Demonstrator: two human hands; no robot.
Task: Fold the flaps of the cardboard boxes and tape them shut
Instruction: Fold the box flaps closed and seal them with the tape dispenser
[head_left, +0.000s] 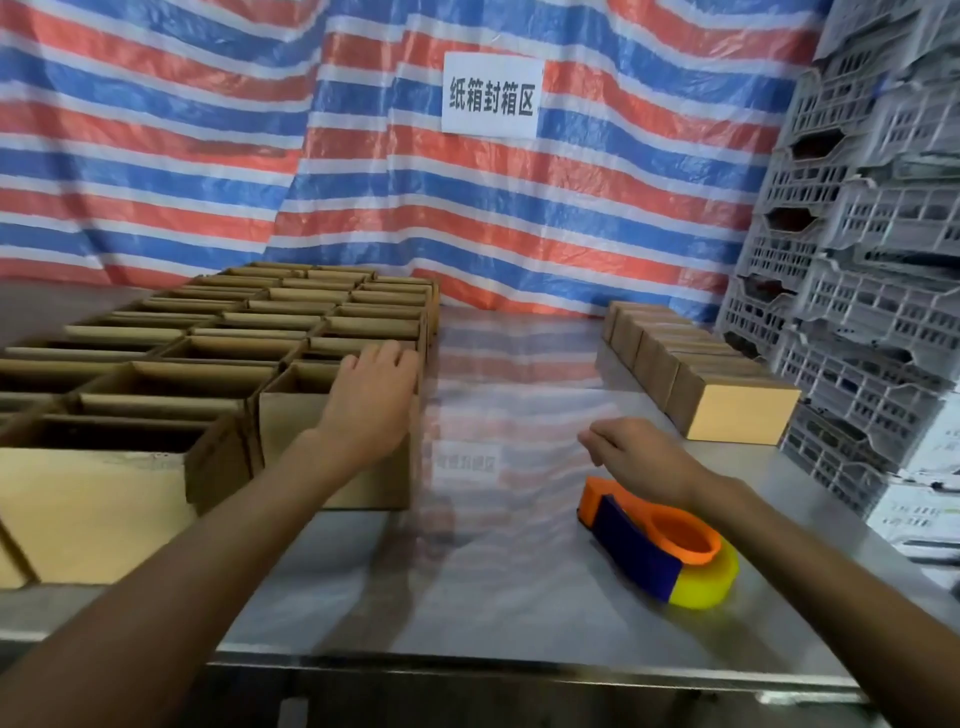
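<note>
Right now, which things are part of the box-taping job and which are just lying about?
Job: open boxes, the nearest one under the left hand; tape dispenser by the right hand; closed boxes at right.
Just there: crates, tarp, sign.

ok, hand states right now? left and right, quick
Left hand: open, fingers resting on the rim of the open cardboard box, not clearly gripping it.
Right hand: open, loosely curled, holding nothing, just beyond the tape dispenser.
</note>
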